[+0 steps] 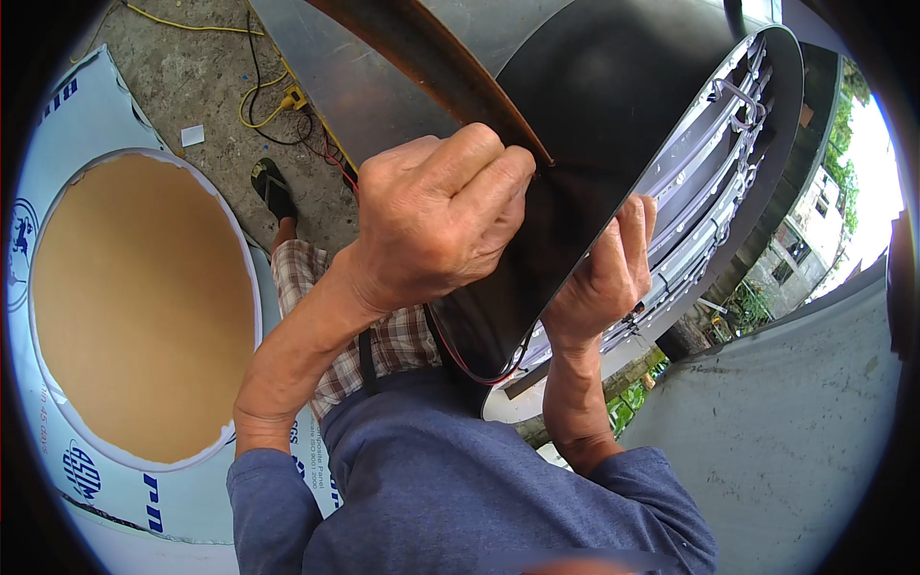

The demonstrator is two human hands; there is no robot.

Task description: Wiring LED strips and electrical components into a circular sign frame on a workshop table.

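Note:
A large round black case [599, 86] leans in front of me, its open side turned to the right. Inside it run several rows of pale light strips [704, 206] with loose wires. My right hand [609, 273] is closed over the near rim, its fingers curled into the open side. My left hand [446, 206] is a closed fist by the black outer wall; what its fingers hold, if anything, is hidden. Right beside that fist lies the end of a rusty curved metal bar [431, 57]. A red and black wire [470, 374] hangs at the lower edge of the case.
On the left a round brown panel with a white rim [144, 307] lies on a printed pale blue sheet [96, 105]. A yellow cord connector [292, 98] and dark cables are on the concrete floor. A grey metal sheet [374, 105] stands behind; a grey surface [767, 431] is at right.

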